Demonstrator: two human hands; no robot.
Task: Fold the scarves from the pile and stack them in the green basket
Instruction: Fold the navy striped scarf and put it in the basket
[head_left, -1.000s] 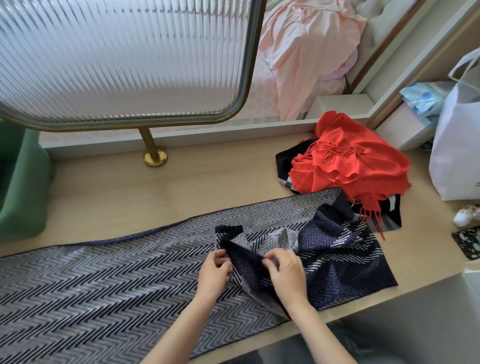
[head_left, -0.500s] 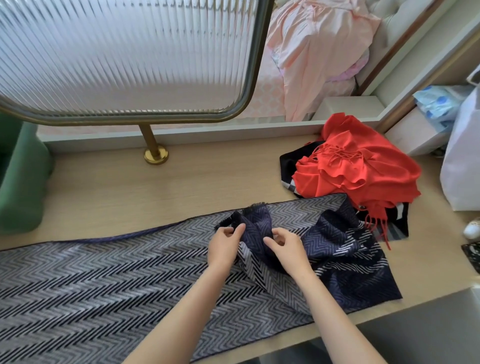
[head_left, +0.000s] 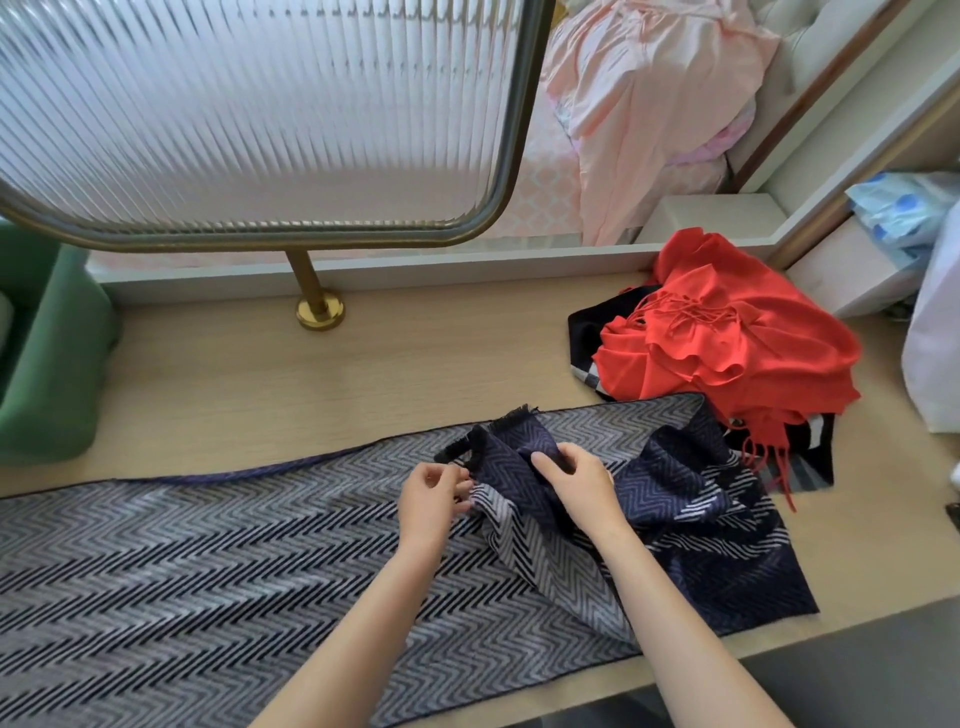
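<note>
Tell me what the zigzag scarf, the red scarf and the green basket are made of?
Zigzag scarf: woven cloth, matte, perhaps wool; herringbone weave, frayed fringe. Red scarf: soft matte cloth, floppy folds, tassel strings; fibre unclear. Green basket: smooth, matte, rounded corners; plastic or felt, cannot tell.

herringbone scarf (head_left: 208, 571): grey-navy zigzag | top scarf of pile (head_left: 727, 338): red | basket (head_left: 47, 353): green | table (head_left: 260, 374): light wood

Ribbed glass screen (head_left: 249, 114) on brass post (head_left: 306, 280), pink bedding (head_left: 649, 104), white bag (head_left: 935, 338), wooden table (head_left: 260, 374)
</note>
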